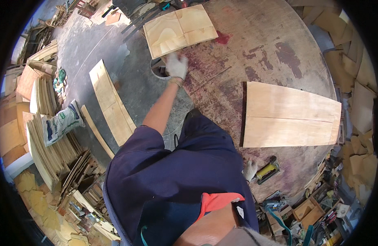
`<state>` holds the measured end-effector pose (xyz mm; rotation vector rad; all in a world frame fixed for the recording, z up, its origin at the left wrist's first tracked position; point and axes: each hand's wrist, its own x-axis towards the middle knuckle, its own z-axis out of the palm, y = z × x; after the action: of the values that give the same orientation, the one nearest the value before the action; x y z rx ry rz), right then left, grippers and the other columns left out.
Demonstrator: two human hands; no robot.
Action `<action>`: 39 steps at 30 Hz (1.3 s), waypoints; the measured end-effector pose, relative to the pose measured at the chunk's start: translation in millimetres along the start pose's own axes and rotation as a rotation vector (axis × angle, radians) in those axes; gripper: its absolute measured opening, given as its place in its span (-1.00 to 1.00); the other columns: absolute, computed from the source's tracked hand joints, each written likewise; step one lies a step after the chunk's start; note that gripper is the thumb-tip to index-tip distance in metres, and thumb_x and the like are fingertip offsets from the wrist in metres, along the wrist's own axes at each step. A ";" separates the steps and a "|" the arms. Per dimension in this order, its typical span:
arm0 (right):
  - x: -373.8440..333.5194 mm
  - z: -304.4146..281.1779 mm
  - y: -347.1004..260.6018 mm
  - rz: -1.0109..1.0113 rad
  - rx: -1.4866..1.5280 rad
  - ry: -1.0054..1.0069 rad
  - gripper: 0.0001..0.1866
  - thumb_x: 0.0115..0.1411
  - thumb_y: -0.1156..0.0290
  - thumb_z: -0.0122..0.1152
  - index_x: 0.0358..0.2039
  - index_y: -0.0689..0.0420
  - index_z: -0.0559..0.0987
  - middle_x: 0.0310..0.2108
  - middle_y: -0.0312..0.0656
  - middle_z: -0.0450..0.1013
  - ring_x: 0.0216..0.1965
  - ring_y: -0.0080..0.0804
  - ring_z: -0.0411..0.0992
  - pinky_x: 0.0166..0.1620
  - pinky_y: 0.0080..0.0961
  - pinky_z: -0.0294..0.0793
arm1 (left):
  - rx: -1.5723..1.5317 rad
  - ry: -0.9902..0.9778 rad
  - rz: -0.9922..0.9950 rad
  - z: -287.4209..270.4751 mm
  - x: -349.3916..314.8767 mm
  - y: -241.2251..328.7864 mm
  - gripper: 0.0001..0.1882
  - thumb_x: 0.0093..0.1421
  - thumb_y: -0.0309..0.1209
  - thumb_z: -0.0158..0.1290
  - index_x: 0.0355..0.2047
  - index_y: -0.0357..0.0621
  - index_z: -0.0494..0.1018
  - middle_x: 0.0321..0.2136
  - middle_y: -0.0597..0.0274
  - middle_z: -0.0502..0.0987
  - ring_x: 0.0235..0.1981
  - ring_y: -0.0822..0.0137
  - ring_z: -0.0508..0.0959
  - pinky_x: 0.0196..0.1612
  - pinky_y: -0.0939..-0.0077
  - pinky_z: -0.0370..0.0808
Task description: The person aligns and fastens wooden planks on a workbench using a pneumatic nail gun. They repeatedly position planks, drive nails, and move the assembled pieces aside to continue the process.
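Note:
My left hand (176,67), in a white glove, reaches forward to the near edge of a light plywood panel (181,30). The glove is smeared by motion, so its fingers and any contact with the panel are unclear. Beside it lies a round, ring-like metal thing (159,68), partly hidden by the glove. My right hand (249,170), also gloved, is low beside my body, which hides most of it. A yellow and black hand tool (268,170), of a kind I cannot make out, lies right next to it on the worn brown table (221,90).
A wide tapered plywood sheet (293,115) lies on the right. To the left are a long narrow wood piece (111,100) and a thin strip (97,130). Stacked sheets (49,143) with a white printed sack (63,123) stand farther left. Clutter and a wooden box (308,212) fill the lower right.

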<state>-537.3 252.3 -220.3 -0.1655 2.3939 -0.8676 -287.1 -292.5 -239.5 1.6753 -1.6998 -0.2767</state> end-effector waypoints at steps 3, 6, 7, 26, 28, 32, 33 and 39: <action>7.8 16.1 6.4 0.119 0.177 -0.111 -0.72 0.40 0.23 0.13 -0.17 0.22 0.47 -0.43 -0.16 0.52 -0.46 -0.45 0.49 -0.48 -0.51 0.44 | 0.344 0.187 -0.349 -11.7 53.8 -65.8 -0.58 0.12 -0.10 0.11 -0.23 -0.24 0.49 -0.16 -0.27 0.50 -0.18 -0.21 0.56 -0.06 -0.08 0.51; 17.7 34.8 -0.2 0.259 0.665 -0.348 -0.69 0.41 0.21 0.11 -0.06 0.21 0.39 -0.32 -0.09 0.54 -0.33 -0.29 0.54 -0.38 -0.43 0.47 | 0.362 -0.092 -0.454 -20.4 80.4 -96.9 -0.48 0.08 -0.05 0.13 -0.12 -0.25 0.52 -0.04 -0.32 0.46 -0.09 -0.27 0.55 0.01 -0.09 0.52; 20.9 39.8 -2.9 0.284 0.811 -0.387 -0.66 0.42 0.20 0.11 -0.02 0.20 0.36 -0.27 -0.06 0.55 -0.29 -0.23 0.55 -0.34 -0.40 0.48 | 0.356 -0.100 -0.470 -19.9 82.6 -98.2 -0.45 0.08 -0.04 0.13 -0.09 -0.24 0.52 -0.04 -0.32 0.46 -0.07 -0.26 0.54 0.01 -0.07 0.52; 34.7 63.7 -16.1 0.600 1.050 -0.195 -0.71 0.38 0.24 0.16 -0.12 0.20 0.38 -0.43 -0.09 0.46 -0.47 -0.25 0.49 -0.43 -0.34 0.51 | -1.055 -0.315 -1.231 47.3 37.9 -47.4 -0.45 0.29 -0.12 0.07 0.19 -0.08 0.27 -0.01 0.05 0.44 -0.08 0.08 0.48 -0.01 0.15 0.45; 35.4 64.1 -21.5 0.551 1.035 -0.206 -0.71 0.37 0.24 0.17 -0.13 0.20 0.39 -0.43 -0.09 0.47 -0.47 -0.25 0.49 -0.43 -0.33 0.52 | -1.134 -0.321 -1.301 52.8 49.4 -42.2 -0.49 0.27 -0.15 0.12 0.14 -0.06 0.32 0.00 0.04 0.41 -0.03 0.13 0.42 -0.08 0.14 0.46; 43.2 67.8 -17.4 0.632 1.026 -0.183 -0.69 0.35 0.22 0.21 -0.13 0.20 0.42 -0.39 -0.07 0.49 -0.48 -0.24 0.51 -0.43 -0.33 0.54 | -1.005 -0.308 -1.223 62.2 50.1 -14.3 -0.61 0.26 -0.25 0.13 0.06 -0.06 0.39 -0.13 0.09 0.47 -0.23 0.18 0.46 -0.21 0.12 0.48; 44.5 69.4 -15.4 0.621 1.060 -0.199 -0.67 0.35 0.20 0.21 -0.13 0.21 0.42 -0.40 -0.07 0.50 -0.48 -0.24 0.51 -0.43 -0.33 0.55 | -1.033 -0.360 -1.166 63.5 41.7 -5.6 -0.64 0.26 -0.29 0.11 0.04 -0.08 0.39 -0.18 0.11 0.48 -0.31 0.20 0.46 -0.28 0.12 0.48; 35.4 64.3 -32.1 0.489 1.140 -0.278 -0.52 0.32 0.01 0.23 -0.16 0.25 0.48 -0.47 -0.07 0.51 -0.52 -0.31 0.51 -0.46 -0.40 0.56 | -1.352 -0.741 -1.159 48.3 -79.6 33.3 -0.77 0.37 -0.35 0.01 -0.02 -0.13 0.41 -0.28 0.14 0.50 -0.23 0.12 0.53 -0.07 -0.03 0.58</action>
<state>-532.8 181.3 -257.3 0.6598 1.2949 -1.6391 -351.3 -229.5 -280.5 1.1944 -0.2816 -2.1684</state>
